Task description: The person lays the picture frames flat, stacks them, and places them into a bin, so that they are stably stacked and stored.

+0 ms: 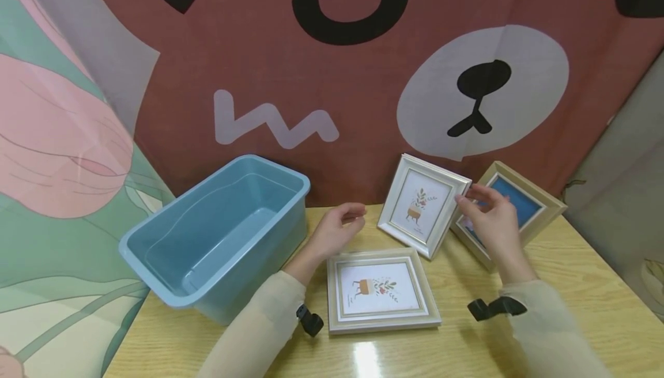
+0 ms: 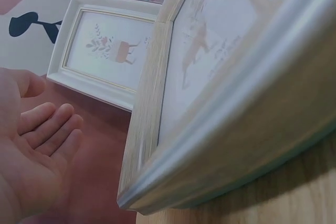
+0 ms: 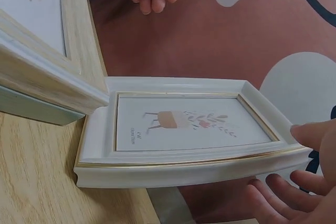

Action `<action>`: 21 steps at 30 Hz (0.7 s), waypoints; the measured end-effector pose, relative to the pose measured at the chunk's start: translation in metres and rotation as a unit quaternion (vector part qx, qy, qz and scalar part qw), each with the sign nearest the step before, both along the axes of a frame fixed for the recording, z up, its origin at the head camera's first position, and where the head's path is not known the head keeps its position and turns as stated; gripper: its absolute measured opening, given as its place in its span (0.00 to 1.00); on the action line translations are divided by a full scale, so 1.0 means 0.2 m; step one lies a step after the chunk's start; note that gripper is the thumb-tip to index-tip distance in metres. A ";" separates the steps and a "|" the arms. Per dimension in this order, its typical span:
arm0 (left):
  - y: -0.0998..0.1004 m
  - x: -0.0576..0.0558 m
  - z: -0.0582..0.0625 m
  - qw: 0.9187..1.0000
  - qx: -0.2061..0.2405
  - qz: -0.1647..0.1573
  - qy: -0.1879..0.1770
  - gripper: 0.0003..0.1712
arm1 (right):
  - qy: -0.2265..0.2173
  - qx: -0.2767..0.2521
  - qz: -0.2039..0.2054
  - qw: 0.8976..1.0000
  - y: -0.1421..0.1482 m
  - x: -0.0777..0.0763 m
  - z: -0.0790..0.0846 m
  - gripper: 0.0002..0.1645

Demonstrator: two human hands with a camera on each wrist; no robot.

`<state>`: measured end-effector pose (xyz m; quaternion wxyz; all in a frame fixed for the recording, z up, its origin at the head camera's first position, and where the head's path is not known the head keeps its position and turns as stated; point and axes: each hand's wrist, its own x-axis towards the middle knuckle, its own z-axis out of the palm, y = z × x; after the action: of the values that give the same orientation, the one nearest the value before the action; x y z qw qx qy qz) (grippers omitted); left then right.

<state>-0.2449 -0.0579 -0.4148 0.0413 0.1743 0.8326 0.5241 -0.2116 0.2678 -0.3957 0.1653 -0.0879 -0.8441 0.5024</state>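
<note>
My right hand [image 1: 493, 225] pinches the upper right corner of a white picture frame [image 1: 422, 202] with a thin gold inner line. In the right wrist view the thumb lies at the frame's edge, with the other fingers behind it. This frame stands tilted, its plant print facing me. My left hand [image 1: 332, 233] is held in the air with relaxed fingers, left of the white frame, holding nothing. Below it lies a pale wood-toned picture frame [image 1: 381, 323] with a similar print. Behind my right hand leans a light wood frame [image 1: 542, 216] with a blue picture, partly covered by the hand.
A blue plastic bin [image 1: 264, 245] with nothing inside stands on the left of the wooden table [image 1: 581, 309]. Behind the table hangs a reddish-brown cloth [image 1: 358, 107] with a cartoon bear face. Both wrists wear black straps.
</note>
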 end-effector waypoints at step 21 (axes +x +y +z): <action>0.01 -0.03 -0.02 1.000 0.008 0.004 0.010 0.19 | 0.014 0.044 -0.066 0.997 -0.05 -0.06 -0.01 0.25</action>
<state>-0.2503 -0.0551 -0.4184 0.0292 0.1769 0.8294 0.5291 -0.2244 0.2574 -0.3976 0.2140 -0.1291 -0.8551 0.4542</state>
